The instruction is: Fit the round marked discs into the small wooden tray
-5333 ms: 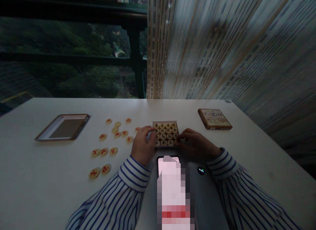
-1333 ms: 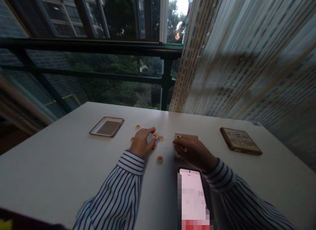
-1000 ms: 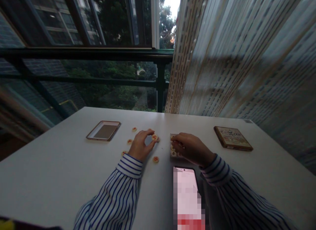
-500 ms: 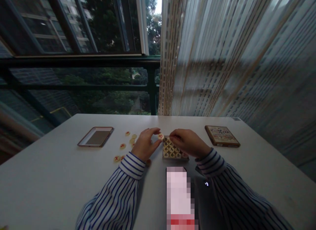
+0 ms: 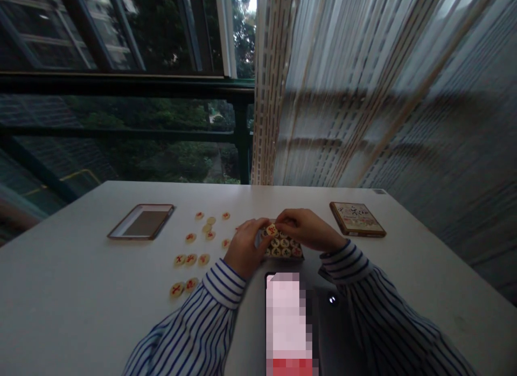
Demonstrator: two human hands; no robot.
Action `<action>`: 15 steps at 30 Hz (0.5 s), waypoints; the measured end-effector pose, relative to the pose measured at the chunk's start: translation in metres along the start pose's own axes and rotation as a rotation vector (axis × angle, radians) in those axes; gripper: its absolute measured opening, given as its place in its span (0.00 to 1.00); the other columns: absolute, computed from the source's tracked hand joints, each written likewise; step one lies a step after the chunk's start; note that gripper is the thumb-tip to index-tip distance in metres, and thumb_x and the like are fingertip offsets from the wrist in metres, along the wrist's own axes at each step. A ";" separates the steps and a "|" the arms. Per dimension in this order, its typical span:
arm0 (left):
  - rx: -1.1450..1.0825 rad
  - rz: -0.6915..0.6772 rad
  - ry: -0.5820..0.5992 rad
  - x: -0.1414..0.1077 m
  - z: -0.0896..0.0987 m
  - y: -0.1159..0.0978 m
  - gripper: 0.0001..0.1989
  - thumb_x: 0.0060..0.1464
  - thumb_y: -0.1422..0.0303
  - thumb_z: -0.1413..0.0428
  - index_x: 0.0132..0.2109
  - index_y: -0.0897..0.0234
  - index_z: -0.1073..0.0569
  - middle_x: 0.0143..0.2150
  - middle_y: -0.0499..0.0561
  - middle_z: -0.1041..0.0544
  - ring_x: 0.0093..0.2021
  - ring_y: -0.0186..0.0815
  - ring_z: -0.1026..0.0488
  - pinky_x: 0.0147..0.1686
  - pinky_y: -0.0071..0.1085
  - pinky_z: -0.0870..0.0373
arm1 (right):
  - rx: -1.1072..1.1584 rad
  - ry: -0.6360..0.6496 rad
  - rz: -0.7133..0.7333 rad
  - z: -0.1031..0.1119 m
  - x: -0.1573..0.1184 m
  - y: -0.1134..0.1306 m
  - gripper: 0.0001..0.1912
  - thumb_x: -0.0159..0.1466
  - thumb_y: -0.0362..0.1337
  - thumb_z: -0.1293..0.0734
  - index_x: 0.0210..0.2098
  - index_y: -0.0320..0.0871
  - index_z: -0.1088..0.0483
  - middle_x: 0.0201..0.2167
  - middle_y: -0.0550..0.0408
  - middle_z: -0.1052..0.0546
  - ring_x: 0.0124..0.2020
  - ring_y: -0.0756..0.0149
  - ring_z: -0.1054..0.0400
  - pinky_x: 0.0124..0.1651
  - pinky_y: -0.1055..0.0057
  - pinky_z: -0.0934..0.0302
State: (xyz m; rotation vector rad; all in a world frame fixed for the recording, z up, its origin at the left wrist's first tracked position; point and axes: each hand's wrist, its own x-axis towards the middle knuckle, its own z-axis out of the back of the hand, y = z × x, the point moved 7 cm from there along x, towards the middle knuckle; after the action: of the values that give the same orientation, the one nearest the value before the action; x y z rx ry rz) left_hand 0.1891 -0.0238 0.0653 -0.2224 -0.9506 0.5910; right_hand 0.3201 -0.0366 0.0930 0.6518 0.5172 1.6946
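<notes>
Between the thumb and fingers of my left hand (image 5: 247,245) is a round xiangqi piece (image 5: 272,230) with a red character, held over the upper left of a small box (image 5: 283,258). Rows of round pieces (image 5: 285,252) lie inside this box, mostly with dark characters. My right hand (image 5: 309,229) is closed at the box's far side, its fingertips beside the held piece; whether they touch it or pinch anything else is hidden. Loose pieces with red characters (image 5: 190,259) lie on the table left of my left hand, a few of them blank side up.
On the white table (image 5: 100,290), an open tray-like lid (image 5: 141,222) lies at the left and a flat printed box (image 5: 357,219) at the right. A phone (image 5: 286,317) lies in front of the piece box, beside a dark object (image 5: 335,333). Window and curtain stand behind.
My left hand has moved right with the red-marked piece, bringing it over the box and close to my right fingertips. The view has shifted slightly, and more loose pieces show.
</notes>
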 end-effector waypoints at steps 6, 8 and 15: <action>-0.037 -0.014 -0.040 -0.005 0.000 -0.003 0.13 0.51 0.69 0.45 0.45 0.66 0.33 0.40 0.54 0.25 0.41 0.36 0.28 0.42 0.34 0.30 | 0.188 0.084 -0.045 -0.009 0.002 -0.004 0.09 0.56 0.38 0.37 0.32 0.39 0.31 0.25 0.55 0.26 0.28 0.70 0.32 0.31 0.74 0.40; -0.047 -0.016 -0.042 -0.005 -0.001 -0.004 0.13 0.51 0.68 0.45 0.45 0.66 0.32 0.39 0.54 0.25 0.41 0.36 0.28 0.42 0.34 0.30 | 0.231 0.109 -0.064 -0.011 0.002 -0.006 0.08 0.56 0.38 0.36 0.33 0.39 0.32 0.24 0.57 0.28 0.27 0.71 0.33 0.30 0.74 0.40; -0.137 0.139 -0.058 -0.009 0.000 0.009 0.15 0.46 0.65 0.42 0.42 0.66 0.30 0.37 0.54 0.24 0.38 0.36 0.27 0.39 0.35 0.29 | 0.369 0.162 -0.068 -0.013 0.001 -0.008 0.10 0.55 0.36 0.36 0.36 0.39 0.33 0.24 0.58 0.29 0.27 0.72 0.34 0.31 0.73 0.40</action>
State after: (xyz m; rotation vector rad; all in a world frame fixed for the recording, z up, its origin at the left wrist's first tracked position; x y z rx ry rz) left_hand 0.1823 -0.0215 0.0554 -0.3973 -1.0390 0.6630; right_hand 0.3171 -0.0340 0.0781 0.7526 0.9725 1.6089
